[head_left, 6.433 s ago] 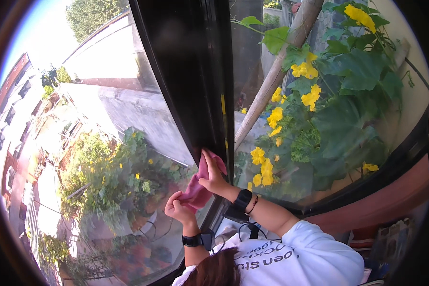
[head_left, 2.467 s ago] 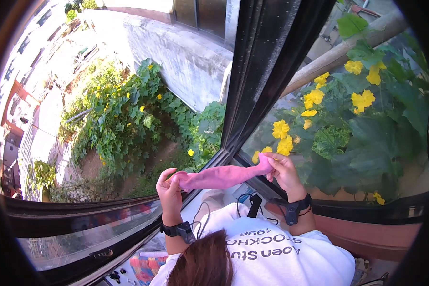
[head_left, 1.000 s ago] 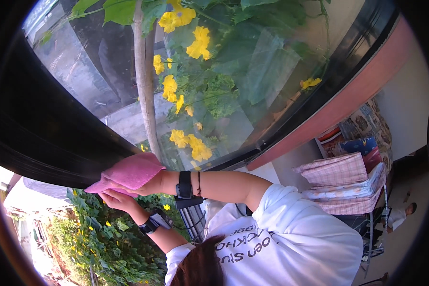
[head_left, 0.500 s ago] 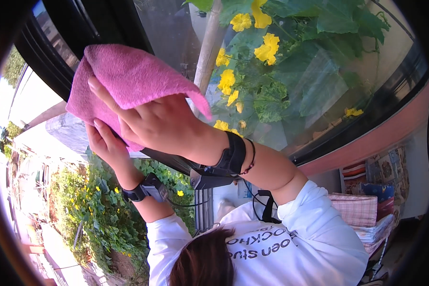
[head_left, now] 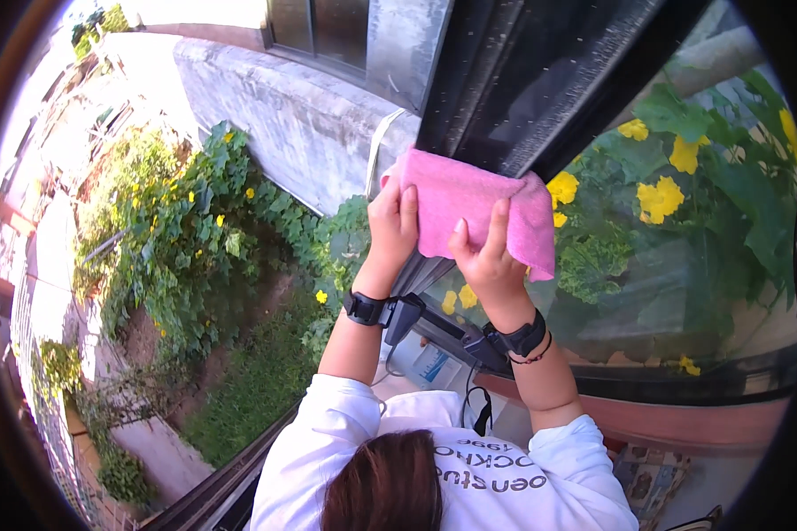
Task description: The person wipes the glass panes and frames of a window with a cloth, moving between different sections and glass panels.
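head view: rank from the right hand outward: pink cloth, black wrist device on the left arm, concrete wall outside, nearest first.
1. pink cloth: under the right hand, pressed on the dark window frame.
2. black wrist device: on the left forearm, lower left of that hand.
3. concrete wall: outside, upper left, beyond the green vines.

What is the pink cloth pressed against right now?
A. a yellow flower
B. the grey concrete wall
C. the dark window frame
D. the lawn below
C: both hands, left hand and right hand, hold the pink cloth flat on the dark window frame.
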### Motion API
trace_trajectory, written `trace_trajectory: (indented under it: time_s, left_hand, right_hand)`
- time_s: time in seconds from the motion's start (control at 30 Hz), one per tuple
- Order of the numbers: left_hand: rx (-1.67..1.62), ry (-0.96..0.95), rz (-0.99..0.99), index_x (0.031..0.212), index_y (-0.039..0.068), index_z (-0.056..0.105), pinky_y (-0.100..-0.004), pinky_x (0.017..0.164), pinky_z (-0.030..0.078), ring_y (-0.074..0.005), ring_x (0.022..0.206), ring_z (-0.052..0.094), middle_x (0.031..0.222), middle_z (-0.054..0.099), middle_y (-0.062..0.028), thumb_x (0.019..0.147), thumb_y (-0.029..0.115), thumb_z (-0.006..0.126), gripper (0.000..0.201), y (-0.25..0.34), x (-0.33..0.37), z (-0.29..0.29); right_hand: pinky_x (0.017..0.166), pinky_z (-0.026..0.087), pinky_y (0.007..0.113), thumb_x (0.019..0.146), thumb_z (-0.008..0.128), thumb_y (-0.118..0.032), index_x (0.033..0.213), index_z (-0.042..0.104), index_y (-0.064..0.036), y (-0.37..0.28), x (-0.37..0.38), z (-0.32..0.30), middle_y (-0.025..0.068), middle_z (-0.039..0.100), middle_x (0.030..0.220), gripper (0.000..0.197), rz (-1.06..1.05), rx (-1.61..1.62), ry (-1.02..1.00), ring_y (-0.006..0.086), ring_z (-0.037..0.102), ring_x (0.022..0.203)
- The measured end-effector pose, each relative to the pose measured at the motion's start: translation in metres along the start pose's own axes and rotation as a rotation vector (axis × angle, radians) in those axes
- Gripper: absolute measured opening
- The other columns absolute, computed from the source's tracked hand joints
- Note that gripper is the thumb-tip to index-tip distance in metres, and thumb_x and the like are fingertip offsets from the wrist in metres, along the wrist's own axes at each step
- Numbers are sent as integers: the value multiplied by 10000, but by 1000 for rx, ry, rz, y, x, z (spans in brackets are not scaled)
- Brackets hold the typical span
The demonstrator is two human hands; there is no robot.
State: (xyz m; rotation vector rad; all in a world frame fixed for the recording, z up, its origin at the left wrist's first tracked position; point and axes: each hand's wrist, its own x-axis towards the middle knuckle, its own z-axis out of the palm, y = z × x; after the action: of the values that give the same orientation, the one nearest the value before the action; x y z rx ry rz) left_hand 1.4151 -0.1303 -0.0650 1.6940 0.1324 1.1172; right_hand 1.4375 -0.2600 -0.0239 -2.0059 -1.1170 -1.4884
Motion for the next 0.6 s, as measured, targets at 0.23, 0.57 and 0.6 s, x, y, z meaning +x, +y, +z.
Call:
trace_trajectory:
  time_s: [0.23,0.57,0.6]
  left_hand:
    - [-466,69,-41,1030,-11,531,-273,744,435,-164,845,572,915,591,-153,732,52,554,306,17,10,2]
    - [-291,-16,258,1121,-14,421,-344,679,428,-320,797,534,917,532,-177,728,73,535,419,48,40,20]
    - [-286,-14,262,1127,-15,413,-352,668,425,-324,784,529,906,529,-175,724,85,547,436,46,39,21]
  right_hand:
    - [834,387,379,661,621,-125,1215,239,68,11,18,-11,238,390,1128,700,5,29,-50,329,466,973]
    - [875,361,392,774,511,-219,1281,122,45,17,53,-10,216,260,1244,692,124,-162,104,314,402,1070]
    - [879,359,390,781,512,-230,1283,117,45,17,50,-9,215,250,1252,695,132,-105,122,310,394,1078]
